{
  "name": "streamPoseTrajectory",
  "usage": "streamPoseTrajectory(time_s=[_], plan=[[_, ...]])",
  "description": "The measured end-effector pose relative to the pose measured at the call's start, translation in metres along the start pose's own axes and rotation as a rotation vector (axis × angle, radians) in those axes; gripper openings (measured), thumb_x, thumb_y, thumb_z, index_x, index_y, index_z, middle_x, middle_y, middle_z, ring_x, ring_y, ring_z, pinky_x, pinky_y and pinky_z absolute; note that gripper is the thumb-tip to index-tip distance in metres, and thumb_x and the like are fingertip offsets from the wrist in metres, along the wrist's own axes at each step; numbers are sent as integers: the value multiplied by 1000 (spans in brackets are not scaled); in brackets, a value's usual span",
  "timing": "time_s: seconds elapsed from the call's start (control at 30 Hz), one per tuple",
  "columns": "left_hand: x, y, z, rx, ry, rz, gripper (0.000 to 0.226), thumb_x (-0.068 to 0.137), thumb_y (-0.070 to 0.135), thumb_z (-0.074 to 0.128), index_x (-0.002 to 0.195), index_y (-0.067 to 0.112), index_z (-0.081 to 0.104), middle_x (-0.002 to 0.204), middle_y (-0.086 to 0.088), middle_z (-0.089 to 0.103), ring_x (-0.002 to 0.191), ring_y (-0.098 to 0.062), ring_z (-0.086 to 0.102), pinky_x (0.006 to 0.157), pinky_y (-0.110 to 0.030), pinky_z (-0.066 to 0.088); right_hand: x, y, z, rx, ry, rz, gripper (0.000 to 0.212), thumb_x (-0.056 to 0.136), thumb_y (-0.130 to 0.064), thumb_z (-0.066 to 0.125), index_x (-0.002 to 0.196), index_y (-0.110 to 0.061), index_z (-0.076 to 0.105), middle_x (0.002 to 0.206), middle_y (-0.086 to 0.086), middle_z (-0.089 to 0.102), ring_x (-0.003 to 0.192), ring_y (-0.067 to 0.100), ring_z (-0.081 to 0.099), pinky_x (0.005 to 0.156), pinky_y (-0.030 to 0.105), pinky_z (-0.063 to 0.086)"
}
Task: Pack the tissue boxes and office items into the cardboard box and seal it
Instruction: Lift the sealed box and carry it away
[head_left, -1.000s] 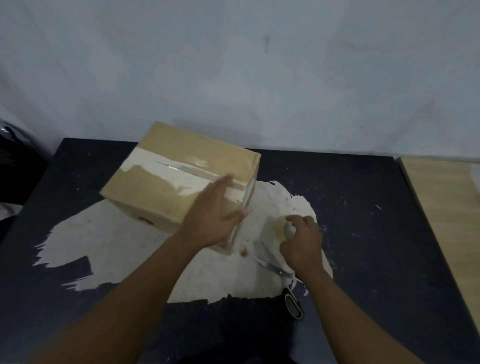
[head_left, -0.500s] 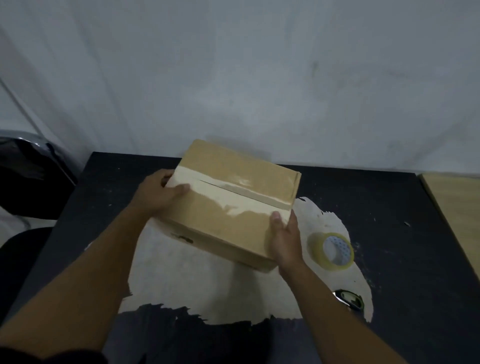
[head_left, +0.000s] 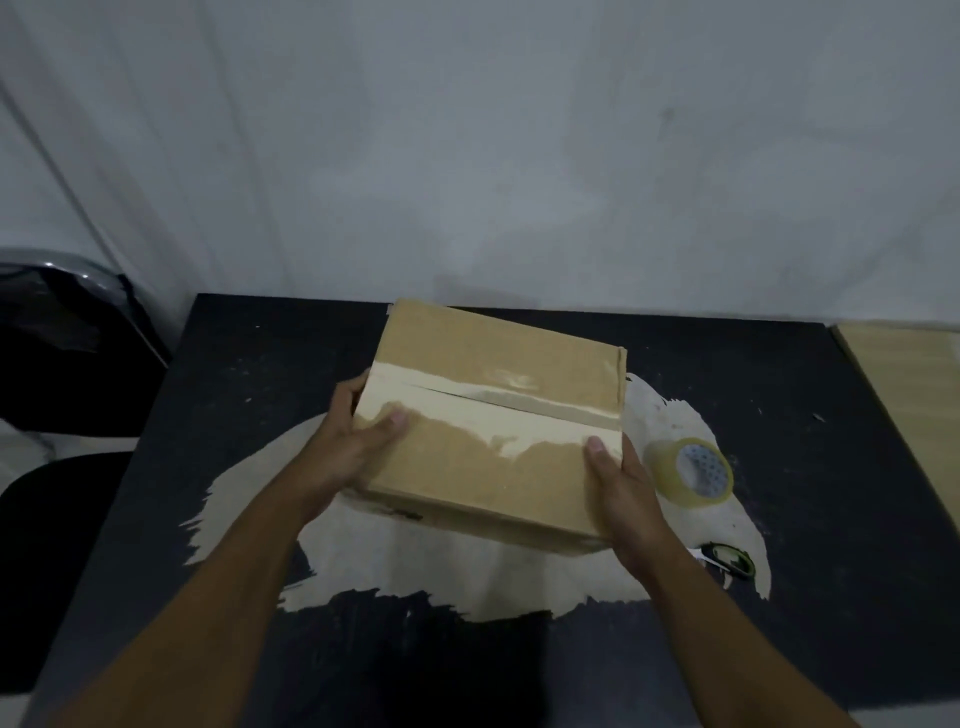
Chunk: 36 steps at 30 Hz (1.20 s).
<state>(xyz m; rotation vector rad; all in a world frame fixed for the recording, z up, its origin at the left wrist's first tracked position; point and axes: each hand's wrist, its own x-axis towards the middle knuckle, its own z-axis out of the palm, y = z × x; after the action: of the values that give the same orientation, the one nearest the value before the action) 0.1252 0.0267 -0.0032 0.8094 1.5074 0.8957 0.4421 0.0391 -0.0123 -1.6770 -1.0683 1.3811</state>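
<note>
Nearest, the scissors lie on the worn pale patch of the dark tabletop, just outside the right hand, and a little farther the roll of clear tape stands on edge just beside that same hand. Between the two grips sits the closed cardboard box, its top seam covered by a strip of tape: the left hand clasps its left side with the thumb pressed on the lid, and the right hand clasps the near right corner, thumb on top. Beyond the box the tabletop ends at a pale wall.
</note>
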Motion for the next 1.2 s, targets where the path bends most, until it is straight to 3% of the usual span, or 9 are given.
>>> streamPoseTrajectory(time_s=[0.17,0.3,0.5,0.67,0.73,0.8,0.93,1.07,1.2], plan=[[-42,-4,-16,-53,63,102,75,87,47,71,150,40,31,138,7,54,120,-22,61,98,-46,55,-21,-13,7,5,-89,0,47,97,-43,60,141,-37,46,129,-7,60,114,20,60,99,49,50],[-89,-2,-29,-76,160,202,74,87,42,74,150,38,35,137,9,57,118,-17,65,98,-43,56,-38,-27,15,21,-179,-48,45,98,-39,59,140,-35,47,124,-9,61,110,19,60,87,41,52],[-178,-13,-41,-52,349,287,85,76,45,87,147,46,41,138,14,61,121,-10,64,98,-38,55,-61,-47,32,-18,-411,-119,47,93,-37,67,136,-37,49,123,-8,64,108,20,63,91,44,54],[-272,-32,-47,96,455,308,122,57,31,99,152,53,27,141,25,53,124,1,57,96,-30,55,-88,-63,66,-5,-667,-178,53,87,-23,76,133,-37,53,120,-6,70,105,19,68,90,44,57],[-311,-43,-49,147,466,323,129,54,22,97,154,54,21,142,31,47,126,6,52,94,-25,56,-102,-69,85,-21,-784,-200,62,85,-22,77,138,-35,49,124,-5,67,107,19,67,91,44,57],[-346,-51,-54,157,508,304,138,53,15,100,155,53,16,149,27,42,134,0,48,99,-34,54,-114,-74,108,-52,-903,-234,81,82,-21,81,148,-36,37,131,-6,62,111,18,65,92,42,57],[-400,-75,-66,172,603,256,142,56,9,100,156,52,8,152,23,35,136,-1,43,106,-44,51,-142,-74,152,-111,-1093,-320,120,68,-23,93,151,-57,14,142,-13,44,121,15,56,100,46,53],[-455,-111,-84,153,802,212,143,54,17,102,157,48,7,154,21,34,139,-4,41,110,-44,48,-189,-67,214,-318,-1330,-516,119,49,-37,96,147,-56,32,139,-19,40,118,9,51,92,33,51],[-498,-152,-105,96,1033,125,155,50,20,103,155,57,-5,156,27,28,135,3,42,106,-28,48,-233,-58,277,-462,-1455,-642,112,42,-44,98,139,-59,44,145,-16,36,123,13,48,102,37,48]])
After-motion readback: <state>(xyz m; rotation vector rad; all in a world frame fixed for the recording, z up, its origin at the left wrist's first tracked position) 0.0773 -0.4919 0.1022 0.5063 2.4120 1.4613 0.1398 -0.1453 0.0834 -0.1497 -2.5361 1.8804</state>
